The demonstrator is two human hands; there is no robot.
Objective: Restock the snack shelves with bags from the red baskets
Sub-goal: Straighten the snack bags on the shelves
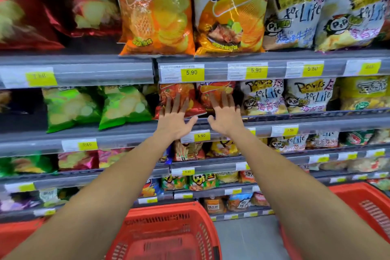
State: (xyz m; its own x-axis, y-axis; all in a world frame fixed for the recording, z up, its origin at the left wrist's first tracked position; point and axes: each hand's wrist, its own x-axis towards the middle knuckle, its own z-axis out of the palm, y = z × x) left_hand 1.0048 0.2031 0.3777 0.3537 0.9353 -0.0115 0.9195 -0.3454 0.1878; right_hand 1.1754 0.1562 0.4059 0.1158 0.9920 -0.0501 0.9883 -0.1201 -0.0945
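Red foil takes both hands here. The left hand (175, 121) lies flat on the left red bag (185, 91), its fingers (176, 102) straight and spread apart, pressing rather than gripping. The right hand (226, 117) does the same on the right red bag (213, 88), with its fingers (224, 99) fanned out and clamped on nothing. Both bags sit on the grey shelf (126, 131). The left one is tilted, its lower corner poking out over the shelf lip just below the left fingers.

The step in hand looks like seating these two bags in their row. To do it well, the person should push with flat palms and light, even pressure, since the chips inside will crush easily. The bottom edge of the tilted bag should go back first so that it stands upright behind the lip.

The green bags (124, 105) are just to the left of the left fingers and the white bags (263, 97) just to the right of the right fingers. The push should therefore run straight back, not sideways.

Well below the fingers, between the forearms, is a red basket (168, 213). It seems to hold no bags, though blur makes that uncertain. A second basket (358, 192) is low on the right and may be the next source.
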